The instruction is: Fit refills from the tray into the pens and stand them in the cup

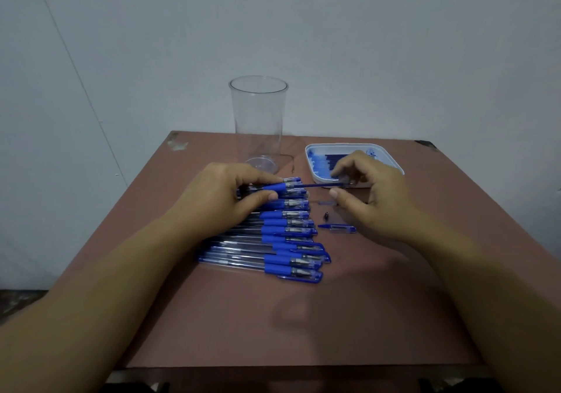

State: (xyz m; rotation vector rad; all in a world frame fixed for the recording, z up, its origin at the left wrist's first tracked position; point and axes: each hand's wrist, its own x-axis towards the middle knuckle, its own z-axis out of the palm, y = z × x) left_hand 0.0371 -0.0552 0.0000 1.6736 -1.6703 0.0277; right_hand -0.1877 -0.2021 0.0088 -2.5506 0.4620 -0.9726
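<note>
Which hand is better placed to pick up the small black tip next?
Probably right: the right hand, pinching the refill, is just beside the black tip; the left hand grips the pen, farther away.

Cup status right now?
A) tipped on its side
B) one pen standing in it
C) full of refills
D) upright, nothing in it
D: the clear cup stands upright at the far edge of the table with nothing inside, and the pens lie in a row on the table, one gripped by the left hand.
</note>
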